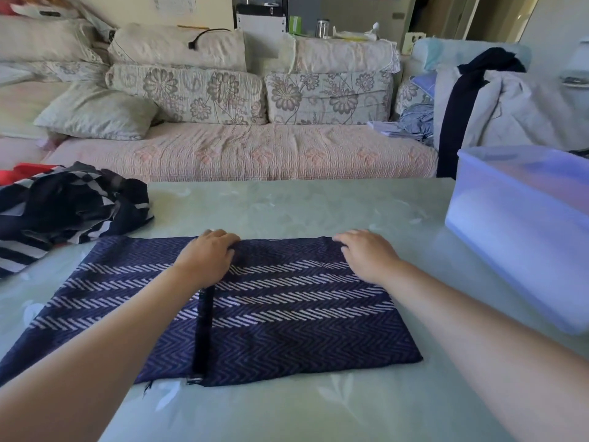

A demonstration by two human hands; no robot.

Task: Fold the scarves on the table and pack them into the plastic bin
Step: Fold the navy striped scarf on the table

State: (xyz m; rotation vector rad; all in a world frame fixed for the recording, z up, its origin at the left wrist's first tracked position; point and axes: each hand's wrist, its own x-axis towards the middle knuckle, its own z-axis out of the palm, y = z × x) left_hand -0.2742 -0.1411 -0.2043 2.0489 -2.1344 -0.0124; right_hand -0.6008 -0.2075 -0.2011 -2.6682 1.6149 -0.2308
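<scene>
Pale green table [302, 205] before floral sofa [242, 151], navy scarf [287, 330] flat at centre, left hand [207, 256] and right hand [366, 255] gripping its far edge, fingertips hidden from us, plastic bin [510, 218] and scarf heap [63, 205] cut off at sides.

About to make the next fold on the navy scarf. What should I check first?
1. Navy scarf flat on table: ok.
2. Left hand and right hand at its far edge: ok.
3. Fabric actually pinched: cannot tell, fingertips hidden.
4. Scarf pile clear of its left corner: cannot tell, very close.
5. Plastic bin uncovered at right: ok.
</scene>
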